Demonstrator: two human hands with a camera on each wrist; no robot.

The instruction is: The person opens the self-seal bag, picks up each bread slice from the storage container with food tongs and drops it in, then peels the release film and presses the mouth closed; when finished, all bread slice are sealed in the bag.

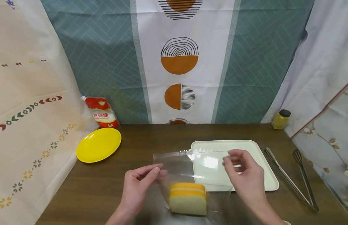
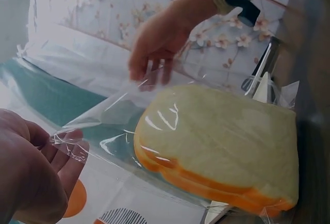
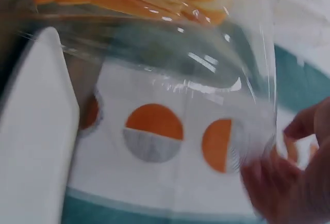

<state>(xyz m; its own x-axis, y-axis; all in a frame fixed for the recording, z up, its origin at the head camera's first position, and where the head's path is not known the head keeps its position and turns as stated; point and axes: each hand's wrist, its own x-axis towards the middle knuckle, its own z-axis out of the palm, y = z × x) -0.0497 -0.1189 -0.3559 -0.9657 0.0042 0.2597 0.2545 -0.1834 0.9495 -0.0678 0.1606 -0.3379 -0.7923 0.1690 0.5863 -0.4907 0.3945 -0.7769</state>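
A clear plastic bag holds bread slices, pale with an orange crust, standing at the near middle of the table. In the left wrist view the bread fills the closed end of the film. My left hand pinches the left edge of the bag's mouth between thumb and fingers. On the opposite side my right hand has curled thumb and fingertips at the right edge of the mouth. Film runs in between the right fingers, blurred in the right wrist view. The bag's upper part is stretched between both hands.
Behind the right hand lies a white tray, overlapped by the bag. Metal tongs rest at the right. A yellow plate and a red-and-white sugar pouch are at left; a small black-lidded jar stands back right. Curtains enclose the table.
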